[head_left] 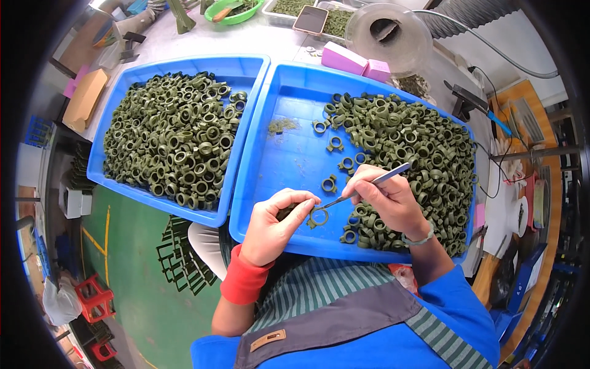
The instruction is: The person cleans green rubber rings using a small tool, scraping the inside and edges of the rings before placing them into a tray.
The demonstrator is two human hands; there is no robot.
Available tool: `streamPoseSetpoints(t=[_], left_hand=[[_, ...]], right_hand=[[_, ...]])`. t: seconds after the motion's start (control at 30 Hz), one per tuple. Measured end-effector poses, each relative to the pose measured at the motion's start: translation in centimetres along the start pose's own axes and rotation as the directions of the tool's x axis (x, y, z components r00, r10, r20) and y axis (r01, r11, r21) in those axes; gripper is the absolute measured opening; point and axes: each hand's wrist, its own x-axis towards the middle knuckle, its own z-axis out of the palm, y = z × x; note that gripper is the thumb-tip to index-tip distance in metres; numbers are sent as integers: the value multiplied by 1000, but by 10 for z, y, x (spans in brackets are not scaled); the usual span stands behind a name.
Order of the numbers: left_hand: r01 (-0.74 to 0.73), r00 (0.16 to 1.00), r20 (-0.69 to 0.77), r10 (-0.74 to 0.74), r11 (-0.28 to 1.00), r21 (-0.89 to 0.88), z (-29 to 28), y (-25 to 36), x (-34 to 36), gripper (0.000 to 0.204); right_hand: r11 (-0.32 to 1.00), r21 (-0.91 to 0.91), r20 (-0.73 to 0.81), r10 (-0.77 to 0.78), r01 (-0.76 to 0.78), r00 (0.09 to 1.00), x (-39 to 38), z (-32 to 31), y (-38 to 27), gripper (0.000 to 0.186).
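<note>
As left hand [275, 222] pinches, ring [326, 215] (green), at its fingertips [315, 200]

At centre, the left hand [276, 221] pinches a green ring [326, 218], the right hand [387, 198] a slim metal tool [395, 173]; a blue tray [249, 72] of piled rings [175, 138] sits upper left.

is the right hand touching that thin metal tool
Touching. The head view shows it plainly: the right hand grips the thin metal tool partway along, with one end showing on either side of the grip.
</note>
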Motion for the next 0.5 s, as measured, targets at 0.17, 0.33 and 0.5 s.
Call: streamPoseSetpoints(t=[0.17, 0.33, 0.5], left_hand=[[40, 997, -57, -45, 996, -82, 2, 0, -2, 14], [8, 967, -249, -53, 984, -179, 11, -4, -2, 14], [-10, 954, -296, -56, 976, -215, 12, -8, -1, 13]], right_hand=[[998, -41, -46, -56, 54, 997, -6, 6, 3, 16], [947, -267, -19, -191, 179, 981, -6, 15, 0, 7], [983, -128, -112, -149, 135, 982, -12, 33, 3, 11]])
